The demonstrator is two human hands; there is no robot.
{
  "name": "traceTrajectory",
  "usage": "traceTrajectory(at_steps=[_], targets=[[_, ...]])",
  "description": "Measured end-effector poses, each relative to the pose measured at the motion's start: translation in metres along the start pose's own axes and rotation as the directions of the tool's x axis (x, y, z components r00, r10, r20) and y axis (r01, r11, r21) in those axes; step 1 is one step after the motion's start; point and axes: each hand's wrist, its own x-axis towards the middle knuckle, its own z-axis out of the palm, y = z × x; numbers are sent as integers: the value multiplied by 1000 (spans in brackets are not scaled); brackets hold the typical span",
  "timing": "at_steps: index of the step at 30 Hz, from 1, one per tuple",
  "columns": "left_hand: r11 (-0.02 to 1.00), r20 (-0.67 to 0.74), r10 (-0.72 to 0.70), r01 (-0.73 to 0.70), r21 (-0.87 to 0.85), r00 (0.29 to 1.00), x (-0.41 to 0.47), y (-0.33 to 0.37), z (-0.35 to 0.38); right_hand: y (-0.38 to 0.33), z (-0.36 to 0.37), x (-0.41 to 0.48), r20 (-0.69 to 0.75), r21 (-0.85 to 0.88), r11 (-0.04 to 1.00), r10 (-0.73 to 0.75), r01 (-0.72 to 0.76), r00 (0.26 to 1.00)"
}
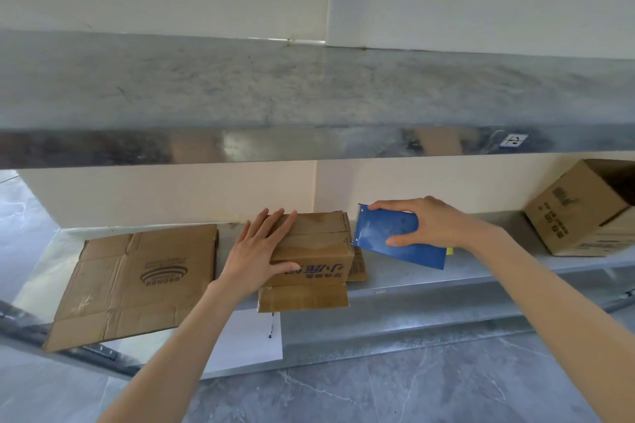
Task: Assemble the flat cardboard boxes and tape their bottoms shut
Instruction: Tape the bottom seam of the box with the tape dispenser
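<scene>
Down on the lower shelf (446, 280) of a metal rack, a small box (319, 247) stands folded up, one flap hanging over the shelf's front edge. The left hand (261, 250) lies on the box's left side, its fingers (275, 226) straight and slightly spread across the top and the thumb on the printed front face. Just right of the box, the right hand (426, 223) grips a blue tape dispenser (381, 228), fingers curled over its upper edge and thumb underneath; the dispenser's front end is almost touching the box's right top corner. Left of the box lies a flat cardboard sheet (137, 278) with a printed logo, partly overhanging the shelf. Another box (584, 216), tilted and open, sits at the far right. A white sheet of paper (240, 343) lies lower down, below the small box. The upper shelf (309, 89) spans the view above.
</scene>
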Motion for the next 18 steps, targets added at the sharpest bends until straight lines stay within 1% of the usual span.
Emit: traceTrajectory(at_steps=[2, 4, 11, 16, 18], targets=[[999, 11, 6, -7, 48, 1000, 2, 3, -1, 2, -3, 1, 3, -33, 999, 10, -10, 1000], [998, 18, 12, -13, 56, 1000, 4, 3, -2, 2, -6, 1, 6, -41, 999, 0, 1, 1000], [992, 24, 85, -82, -101, 996, 1, -6, -6, -2, -27, -8, -14, -8, 999, -53, 53, 998], [991, 40, 101, -97, -89, 994, 2, -7, -7, -3, -29, -5, 55, -23, 998, -48, 50, 997], [992, 41, 100, -96, -87, 994, 2, -7, -7, 3, -23, -4, 62, 0, 999, -39, 39, 997]])
